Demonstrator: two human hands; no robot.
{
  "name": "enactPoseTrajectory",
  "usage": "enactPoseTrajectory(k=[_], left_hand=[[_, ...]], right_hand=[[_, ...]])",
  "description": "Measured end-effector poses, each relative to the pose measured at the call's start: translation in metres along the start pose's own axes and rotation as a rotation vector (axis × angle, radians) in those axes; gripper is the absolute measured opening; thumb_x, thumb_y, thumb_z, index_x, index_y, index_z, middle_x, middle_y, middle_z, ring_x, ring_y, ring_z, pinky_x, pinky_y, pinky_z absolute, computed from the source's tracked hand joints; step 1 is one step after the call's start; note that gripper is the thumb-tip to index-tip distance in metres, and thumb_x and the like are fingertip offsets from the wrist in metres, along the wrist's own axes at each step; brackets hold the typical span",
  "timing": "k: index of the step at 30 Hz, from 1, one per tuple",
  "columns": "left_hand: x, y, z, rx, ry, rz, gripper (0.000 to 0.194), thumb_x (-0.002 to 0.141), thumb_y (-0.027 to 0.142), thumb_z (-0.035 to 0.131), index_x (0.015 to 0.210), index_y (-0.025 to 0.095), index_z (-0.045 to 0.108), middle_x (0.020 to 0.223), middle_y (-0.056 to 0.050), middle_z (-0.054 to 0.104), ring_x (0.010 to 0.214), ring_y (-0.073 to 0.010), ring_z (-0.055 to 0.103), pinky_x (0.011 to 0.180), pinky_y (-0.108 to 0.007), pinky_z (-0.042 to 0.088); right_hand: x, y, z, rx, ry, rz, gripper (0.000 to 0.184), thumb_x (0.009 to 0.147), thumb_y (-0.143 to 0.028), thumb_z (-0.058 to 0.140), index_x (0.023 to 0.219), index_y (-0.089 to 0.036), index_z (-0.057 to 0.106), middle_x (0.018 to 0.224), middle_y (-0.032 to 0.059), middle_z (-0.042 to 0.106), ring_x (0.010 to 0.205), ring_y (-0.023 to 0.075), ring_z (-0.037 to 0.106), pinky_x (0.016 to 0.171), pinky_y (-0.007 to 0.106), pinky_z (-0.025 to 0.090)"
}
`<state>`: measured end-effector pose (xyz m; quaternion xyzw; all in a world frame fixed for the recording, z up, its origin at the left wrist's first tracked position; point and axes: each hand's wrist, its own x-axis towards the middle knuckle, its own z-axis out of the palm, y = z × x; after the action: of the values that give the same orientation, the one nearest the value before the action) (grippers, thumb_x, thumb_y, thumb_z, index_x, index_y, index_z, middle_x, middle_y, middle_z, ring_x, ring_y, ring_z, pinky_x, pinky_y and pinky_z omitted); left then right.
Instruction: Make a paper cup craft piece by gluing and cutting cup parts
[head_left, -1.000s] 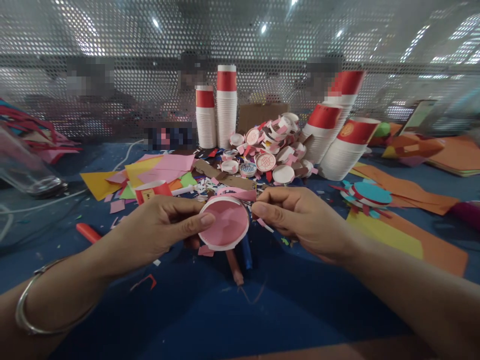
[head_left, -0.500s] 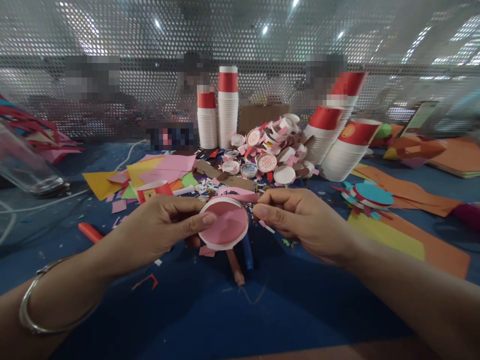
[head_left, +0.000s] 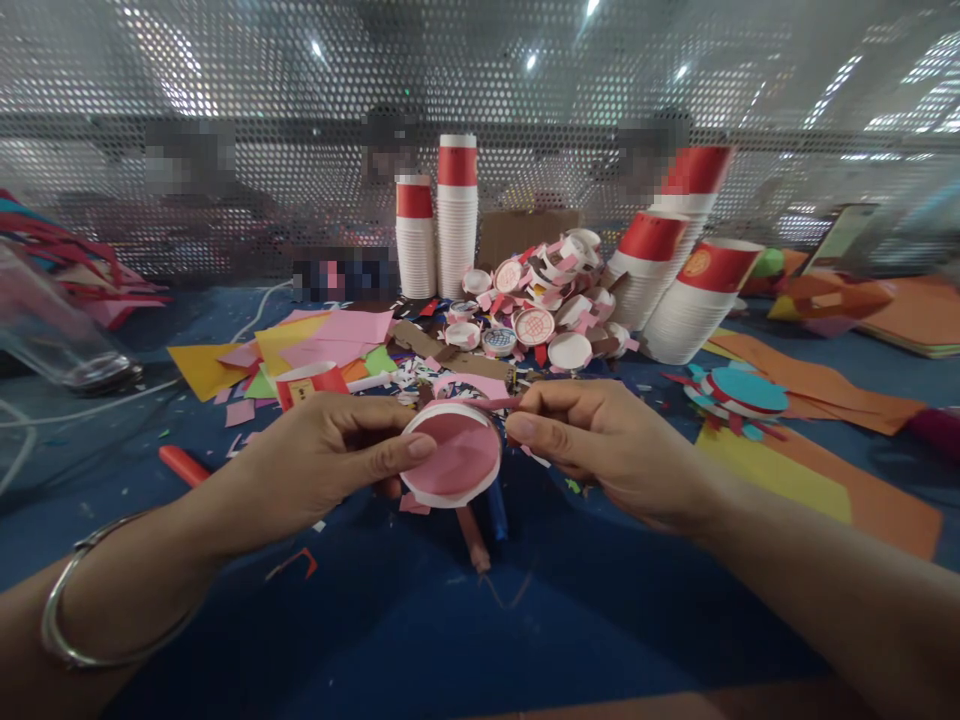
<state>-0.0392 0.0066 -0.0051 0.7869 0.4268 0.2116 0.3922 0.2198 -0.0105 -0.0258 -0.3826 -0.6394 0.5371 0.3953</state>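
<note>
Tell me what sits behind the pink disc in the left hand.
Behind the pink disc, a brown stick and a blue stick show below its rim; their upper ends are covered.

Well beyond the grip, a grey perforated metal screen [head_left: 517, 90] spans the view, crossed above the grip's height by a dark horizontal band [head_left: 555, 136]. White ceiling lights [head_left: 531, 62] glow through its holes high above the grip; bright slanting streaks [head_left: 836, 80] show up to its right. A dark blue tabletop [head_left: 450, 640] spreads beneath and around the grip.
</note>
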Motion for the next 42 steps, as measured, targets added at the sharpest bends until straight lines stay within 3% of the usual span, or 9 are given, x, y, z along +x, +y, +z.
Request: enactPoseTrajectory(k=[4, 10, 24, 42], left_hand=[[0.0005, 0.0005, -0.0001, 0.005, -0.003, -0.001, 0.036, 0.095, 0.044, 0.062, 0.071, 0.018, 0.065, 0.063, 0.002, 0.057, 0.056, -0.0090, 0.054, 0.044, -0.017, 0.033], [-0.0001, 0.0018, -0.0017, 0.066, 0.048, 0.072, 0.038, 0.095, 0.042, 0.062, 0.066, 0.017, 0.059, 0.060, 0.005, 0.042, 0.053, -0.0079, 0.036, 0.047, -0.019, 0.030], [-0.0001, -0.0031, -0.0025, 0.052, 0.014, 0.096, 0.039, 0.097, 0.044, 0.061, 0.071, 0.016, 0.063, 0.064, 0.005, 0.046, 0.055, -0.0066, 0.038, 0.048, -0.016, 0.034], [0.0035, 0.0017, -0.0030, 0.067, 0.015, 0.167, 0.026, 0.095, 0.031, 0.062, 0.075, 0.017, 0.070, 0.061, 0.005, 0.051, 0.056, -0.0074, 0.040, 0.050, -0.015, 0.034]], right_hand=[[-0.0010, 0.0002, -0.0007, -0.006, -0.014, 0.003, 0.042, 0.087, -0.053, 0.078, 0.074, -0.017, 0.060, 0.056, -0.0098, 0.036, 0.048, 0.0053, 0.025, 0.044, 0.025, 0.017], [-0.0013, 0.0003, -0.0006, 0.005, -0.009, 0.000, 0.040, 0.087, -0.049, 0.079, 0.073, -0.017, 0.059, 0.057, -0.0097, 0.037, 0.048, 0.0055, 0.026, 0.045, 0.025, 0.018], [-0.0003, -0.0028, -0.0004, -0.081, -0.024, -0.026, 0.043, 0.087, -0.050, 0.079, 0.071, -0.016, 0.058, 0.060, -0.0089, 0.040, 0.052, 0.0055, 0.032, 0.048, 0.025, 0.023], [-0.0008, -0.0028, 0.0000, -0.104, -0.032, -0.024, 0.045, 0.086, -0.053, 0.078, 0.070, -0.017, 0.056, 0.059, -0.0087, 0.039, 0.051, 0.0059, 0.033, 0.048, 0.025, 0.023]])
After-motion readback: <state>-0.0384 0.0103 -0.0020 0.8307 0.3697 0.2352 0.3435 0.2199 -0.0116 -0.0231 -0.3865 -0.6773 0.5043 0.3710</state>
